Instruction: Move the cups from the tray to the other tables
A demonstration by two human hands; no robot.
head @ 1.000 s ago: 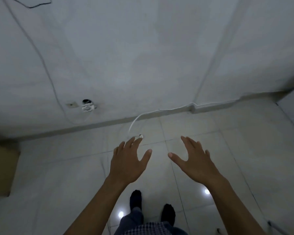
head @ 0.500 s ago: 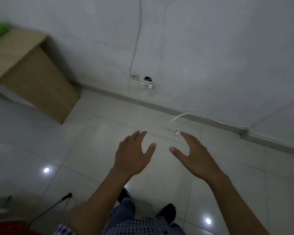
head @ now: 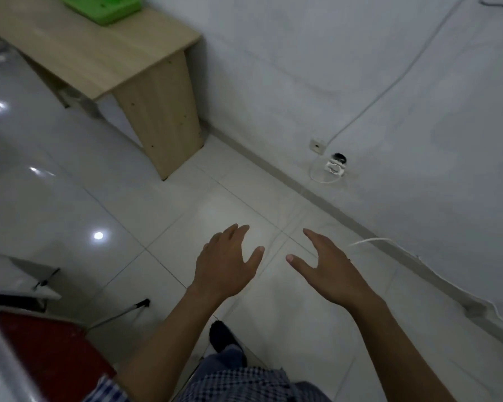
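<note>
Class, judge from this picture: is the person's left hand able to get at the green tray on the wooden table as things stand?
Probably not yet. The left hand is open and empty over the floor tiles, while the green tray sits on the wooden table well beyond it. Nothing blocks the way, but the person would likely have to step closer first.

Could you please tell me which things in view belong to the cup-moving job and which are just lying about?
Job:
green tray
wooden table
left hand, empty
right hand, empty

Lying about:
white cable
wall socket
red seat
</note>
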